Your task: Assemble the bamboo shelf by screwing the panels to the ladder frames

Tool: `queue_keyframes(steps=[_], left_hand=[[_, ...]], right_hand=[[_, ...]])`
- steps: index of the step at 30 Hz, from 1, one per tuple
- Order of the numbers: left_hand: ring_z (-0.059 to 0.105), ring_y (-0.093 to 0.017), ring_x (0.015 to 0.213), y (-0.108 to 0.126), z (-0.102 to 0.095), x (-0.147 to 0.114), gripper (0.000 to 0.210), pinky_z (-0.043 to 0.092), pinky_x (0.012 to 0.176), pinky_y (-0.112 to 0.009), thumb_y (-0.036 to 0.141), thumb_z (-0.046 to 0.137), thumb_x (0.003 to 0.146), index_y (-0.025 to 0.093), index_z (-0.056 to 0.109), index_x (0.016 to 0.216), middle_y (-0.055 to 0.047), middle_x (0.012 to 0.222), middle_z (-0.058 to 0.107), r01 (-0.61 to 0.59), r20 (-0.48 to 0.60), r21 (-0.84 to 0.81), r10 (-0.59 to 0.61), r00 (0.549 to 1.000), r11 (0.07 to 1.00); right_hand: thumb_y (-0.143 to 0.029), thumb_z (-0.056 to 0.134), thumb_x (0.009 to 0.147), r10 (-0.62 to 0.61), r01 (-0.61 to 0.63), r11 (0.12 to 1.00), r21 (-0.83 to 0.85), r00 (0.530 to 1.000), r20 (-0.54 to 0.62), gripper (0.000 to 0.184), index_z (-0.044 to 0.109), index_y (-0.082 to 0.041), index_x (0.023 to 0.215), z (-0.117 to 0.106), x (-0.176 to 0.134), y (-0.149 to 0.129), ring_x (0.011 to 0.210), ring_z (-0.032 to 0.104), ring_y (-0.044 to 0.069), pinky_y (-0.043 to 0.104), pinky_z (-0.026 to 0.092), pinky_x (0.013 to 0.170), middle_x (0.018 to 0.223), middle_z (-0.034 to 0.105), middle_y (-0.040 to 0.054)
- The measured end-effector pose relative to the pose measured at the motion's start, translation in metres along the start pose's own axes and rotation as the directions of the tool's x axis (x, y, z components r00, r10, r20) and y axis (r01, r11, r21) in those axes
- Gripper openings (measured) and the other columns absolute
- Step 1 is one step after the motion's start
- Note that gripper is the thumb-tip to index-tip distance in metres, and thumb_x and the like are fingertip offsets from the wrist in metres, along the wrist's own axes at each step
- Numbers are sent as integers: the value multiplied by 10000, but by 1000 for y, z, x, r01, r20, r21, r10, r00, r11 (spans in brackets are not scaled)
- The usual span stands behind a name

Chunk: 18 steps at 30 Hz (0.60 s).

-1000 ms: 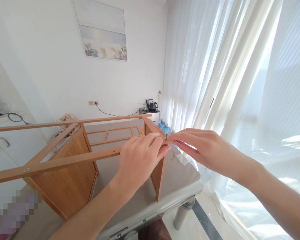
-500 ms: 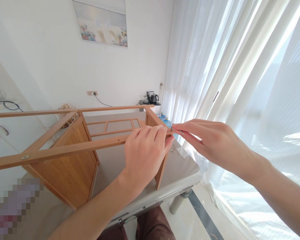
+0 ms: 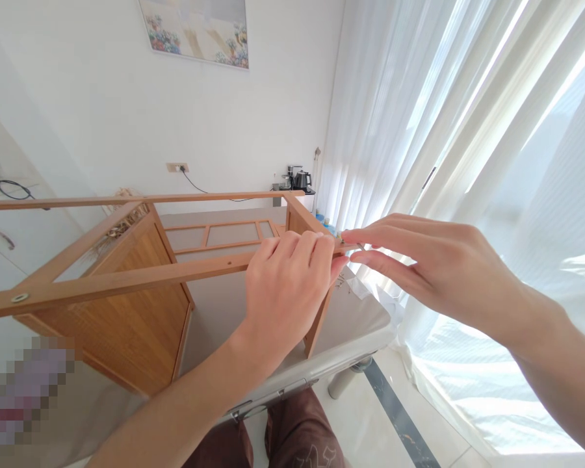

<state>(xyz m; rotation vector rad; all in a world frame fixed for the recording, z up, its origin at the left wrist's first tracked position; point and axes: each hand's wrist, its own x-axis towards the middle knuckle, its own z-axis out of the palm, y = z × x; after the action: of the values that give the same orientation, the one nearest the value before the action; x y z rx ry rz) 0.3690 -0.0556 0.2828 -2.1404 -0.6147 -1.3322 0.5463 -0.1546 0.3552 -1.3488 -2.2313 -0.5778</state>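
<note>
My left hand (image 3: 287,279) is closed round the front rail of a wooden frame (image 3: 151,275), near the rail's right end. At that end my right hand (image 3: 419,253) pinches a thin metal hex key (image 3: 361,247) between thumb and forefinger. The key's short end is at the top of the rail; the fingers partly cover it, and I cannot make out the screw beneath. The frame lies on its side, with a solid wooden panel (image 3: 136,312) at the left and a narrower end panel (image 3: 318,325) under my left hand.
The frame rests on a grey table (image 3: 214,312) with a rounded front edge. Small loose hardware (image 3: 340,281) lies beyond the frame's right end. A slatted wooden frame (image 3: 231,234) lies farther back. White curtains (image 3: 468,162) hang at the right; a black kettle (image 3: 303,179) stands by the wall.
My right hand has shifted slightly right and its fingers are spread a little wider about the hex key. The left hand keeps its hold on the rail. The view has tipped downward.
</note>
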Motion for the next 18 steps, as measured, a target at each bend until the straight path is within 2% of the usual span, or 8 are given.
queue_keyframes(steps=[3, 6, 9, 14, 18], left_hand=[[656, -192, 802, -1, 0, -3, 129, 414, 768, -365, 305, 627, 1007, 186, 671, 983, -25, 927, 753, -35, -9, -18, 34, 999, 999], [661, -202, 870, 1, 0, -5, 70, 406, 916, -404, 273, 654, 983, 206, 671, 993, -27, 967, 750, 6, -44, -33, -7, 999, 999], [654, -216, 892, 4, 1, -8, 56, 397, 931, -424, 265, 684, 954, 215, 664, 969, -35, 929, 734, 60, -88, -43, -64, 994, 997], [652, -232, 896, 9, 8, -15, 126, 400, 974, -441, 308, 706, 944, 202, 664, 999, -52, 881, 720, 81, -143, -7, -81, 986, 997], [665, -235, 916, 12, 14, -21, 166, 378, 1039, -468, 303, 725, 931, 224, 670, 1066, -50, 932, 738, 125, -188, -26, -128, 974, 992]], right_hand=[[-399, 573, 1038, 21, -20, 1000, 19, 999, -31, 242, 770, -298, 1133, 1, 6, 1, 859, 700, 190, 309, 528, 692, 1028, 748, 49], [-478, 566, 1029, 97, -97, 995, 36, 995, -13, 293, 802, -304, 1032, 1, 17, -1, 699, 652, 151, 288, 473, 573, 964, 742, 43], [-524, 565, 1020, 100, -102, 991, 82, 995, 24, 366, 807, -271, 913, 2, 28, -4, 600, 590, 125, 280, 427, 521, 821, 717, 32], [-528, 589, 1005, 111, -113, 990, 84, 994, 19, 419, 771, -223, 785, 7, 43, -5, 584, 535, 112, 281, 424, 548, 726, 659, 16], [-506, 588, 993, 128, -133, 991, 36, 985, 114, 446, 706, -218, 674, 9, 60, -2, 534, 472, 98, 281, 363, 517, 618, 573, -8]])
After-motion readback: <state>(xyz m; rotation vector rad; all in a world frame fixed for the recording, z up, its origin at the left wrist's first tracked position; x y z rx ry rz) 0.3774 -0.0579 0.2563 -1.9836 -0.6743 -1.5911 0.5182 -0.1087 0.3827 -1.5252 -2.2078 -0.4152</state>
